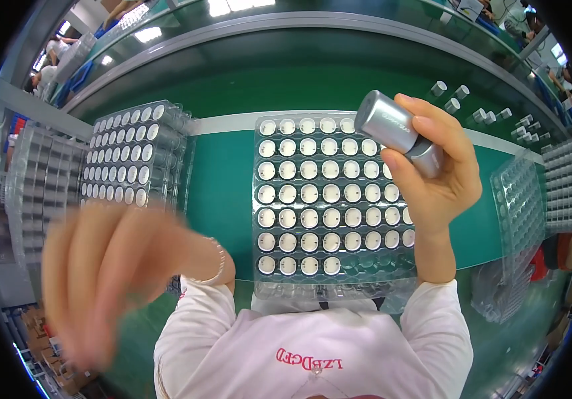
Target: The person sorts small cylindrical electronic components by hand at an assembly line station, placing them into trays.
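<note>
My right hand (442, 156) is closed around a smooth silver metal cylinder (387, 123), tilted up over the right side of the tray. A second silver cylinder (427, 159) shows below it, against the palm. Under that hand, a clear plastic tray (254, 199) lies in front of me with rows of round white-topped pieces (309, 193). The nearest row has pieces only on its left; bare pockets (372, 263) show to the right. My left hand (113, 266), with a bracelet at the wrist, is smeared by motion near the left tray stack. Its fingers cannot be made out.
At the left stand stacked trays (183, 153) of white-topped pieces, with more trays (33, 193) beyond. Several silver cylinders (478, 115) stand at the far right of the green table (223, 169). Clear trays (522, 199) and another stack (563, 193) are at the right.
</note>
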